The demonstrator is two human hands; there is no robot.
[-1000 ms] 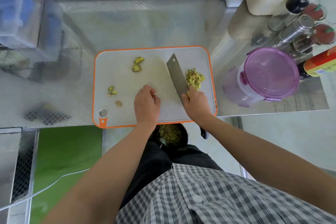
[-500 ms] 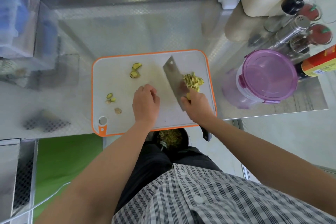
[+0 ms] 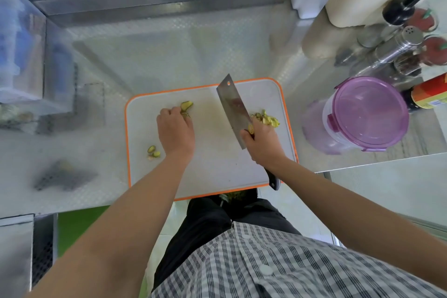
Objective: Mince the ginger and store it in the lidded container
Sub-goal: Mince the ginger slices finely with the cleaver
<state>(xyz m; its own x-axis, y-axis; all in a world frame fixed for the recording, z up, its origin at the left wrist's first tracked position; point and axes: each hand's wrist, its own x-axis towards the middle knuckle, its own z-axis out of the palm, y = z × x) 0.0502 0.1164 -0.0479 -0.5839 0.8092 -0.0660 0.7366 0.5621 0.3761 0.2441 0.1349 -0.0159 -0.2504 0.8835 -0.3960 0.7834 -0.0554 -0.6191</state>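
Note:
A white cutting board with an orange rim (image 3: 210,172) lies on the steel counter. My right hand (image 3: 262,145) grips the cleaver (image 3: 232,106), whose blade points away across the board. A pile of chopped ginger (image 3: 266,118) lies just right of the blade. My left hand (image 3: 175,132) reaches to the ginger pieces (image 3: 186,106) at the board's far left, fingertips curled on them. A few small ginger bits (image 3: 152,151) sit at the board's left edge. The container with a purple lid (image 3: 365,116) stands right of the board, lid on.
Shakers, jars and bottles (image 3: 399,46) crowd the back right corner. A blurred plastic box (image 3: 21,55) stands at the far left. A dark mesh object (image 3: 61,175) lies on the counter left of the board. A bin with scraps (image 3: 238,195) sits under the counter edge.
My left hand moved from the board's middle up and left to the ginger pieces. The cleaver stayed beside the chopped pile in my right hand.

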